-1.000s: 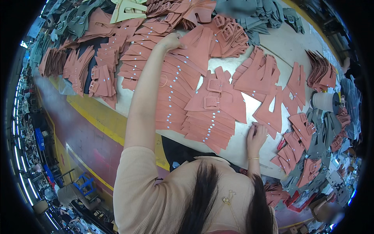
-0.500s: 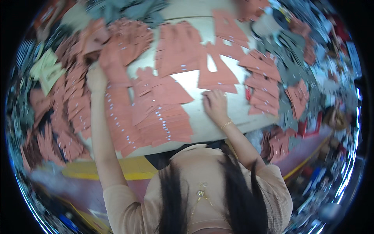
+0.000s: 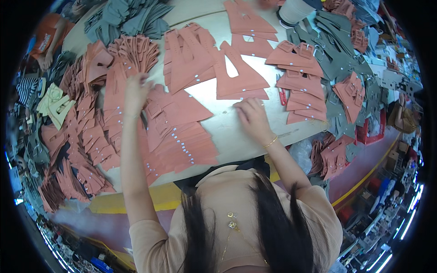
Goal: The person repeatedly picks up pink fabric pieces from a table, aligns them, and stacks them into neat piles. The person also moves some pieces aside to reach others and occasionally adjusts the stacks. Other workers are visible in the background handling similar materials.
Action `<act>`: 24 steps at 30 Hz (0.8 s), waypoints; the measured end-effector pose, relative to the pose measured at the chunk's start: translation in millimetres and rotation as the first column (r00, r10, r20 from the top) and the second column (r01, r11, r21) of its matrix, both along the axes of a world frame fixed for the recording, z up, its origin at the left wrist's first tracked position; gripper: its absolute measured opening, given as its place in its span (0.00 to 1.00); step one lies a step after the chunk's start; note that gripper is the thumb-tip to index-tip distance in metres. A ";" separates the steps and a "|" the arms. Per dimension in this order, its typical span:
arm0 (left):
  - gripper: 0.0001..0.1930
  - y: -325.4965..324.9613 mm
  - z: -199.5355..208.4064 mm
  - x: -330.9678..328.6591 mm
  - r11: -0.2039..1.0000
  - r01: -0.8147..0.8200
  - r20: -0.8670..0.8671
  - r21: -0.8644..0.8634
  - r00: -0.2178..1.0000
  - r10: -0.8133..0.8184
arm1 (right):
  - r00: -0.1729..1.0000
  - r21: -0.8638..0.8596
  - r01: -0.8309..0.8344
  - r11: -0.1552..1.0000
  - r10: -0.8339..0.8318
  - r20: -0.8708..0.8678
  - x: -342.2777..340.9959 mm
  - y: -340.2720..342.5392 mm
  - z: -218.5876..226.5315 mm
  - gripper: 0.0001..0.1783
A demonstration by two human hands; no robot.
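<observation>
Over the salmon fabric pieces at the left of the table is my left hand (image 3: pixel 135 94), slightly blurred, its fingers apart with nothing seen in them. It is nearest a stack of salmon pieces with covered buckles (image 3: pixel 156 119), whose lower edges fan out with small white labels. My right hand (image 3: pixel 255 120) rests loosely on the pale tabletop, fingers bent and apart, holding nothing. Its fingertips are just below a salmon triangular piece with a cut-out (image 3: pixel 243 82). Another pile of salmon strap pieces (image 3: pixel 189 57) lies farther back, between the hands.
Labelled salmon pieces with buckles (image 3: pixel 302 68) lie at the right, beside a small red tool (image 3: pixel 282 96). Grey-green pieces (image 3: pixel 129 20) are heaped at the back left. A large thread cone (image 3: pixel 296 11) stands at the back right. A red crate (image 3: pixel 371 129) sits beyond the table's right end.
My left hand has moved right from the long strips at the left toward the buckled stack. My right hand stays near the triangular piece. The whole view has shifted slightly.
</observation>
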State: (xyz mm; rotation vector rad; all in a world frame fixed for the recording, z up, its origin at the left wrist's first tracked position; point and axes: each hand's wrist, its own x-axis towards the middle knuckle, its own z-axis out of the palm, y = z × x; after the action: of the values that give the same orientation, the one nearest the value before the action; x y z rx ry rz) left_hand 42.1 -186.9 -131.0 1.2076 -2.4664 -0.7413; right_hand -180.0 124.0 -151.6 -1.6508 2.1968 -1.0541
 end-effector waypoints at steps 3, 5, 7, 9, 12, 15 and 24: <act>0.22 20.3 4.1 -40.0 0.986 -0.026 0.130 0.165 0.992 0.005 | 0.992 -0.026 0.108 0.994 -0.109 -0.059 -15.4 0.3 3.1 0.08; 0.27 32.6 2.7 -58.1 0.957 -0.055 0.145 0.285 0.989 0.014 | 0.980 0.035 0.187 0.982 -0.183 -0.077 -25.6 -0.2 3.4 0.09; 0.32 42.6 -3.6 -72.0 0.961 0.006 0.028 0.275 1.000 -0.014 | 0.956 0.049 0.284 0.958 -0.278 -0.098 -35.0 -3.2 1.4 0.10; 0.38 46.1 -9.2 -77.8 0.991 -0.032 0.185 0.127 0.983 0.008 | 0.933 0.073 0.338 0.938 -0.323 -0.161 -41.5 -9.6 -2.7 0.18; 0.38 48.3 -16.3 -84.1 0.990 -0.103 0.215 0.094 0.973 0.081 | 0.894 0.072 0.407 0.910 -0.381 -0.237 -47.2 -19.1 -8.1 0.25; 0.38 47.5 -14.0 -86.5 0.974 -0.145 0.227 0.173 0.968 0.104 | 0.881 0.176 0.450 0.876 -0.403 -0.248 -46.4 -25.6 -9.7 0.29; 0.32 66.5 -9.1 -87.2 0.995 -0.069 0.195 -0.066 0.977 0.081 | 0.877 0.265 0.471 0.841 -0.415 -0.242 -45.0 -30.9 -1.4 0.33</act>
State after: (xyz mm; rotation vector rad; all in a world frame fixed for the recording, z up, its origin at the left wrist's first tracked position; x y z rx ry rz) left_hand -45.1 -120.4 -140.1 1.4053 -2.5621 -0.5482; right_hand -224.9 93.1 -152.9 -1.1561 2.7788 -0.6011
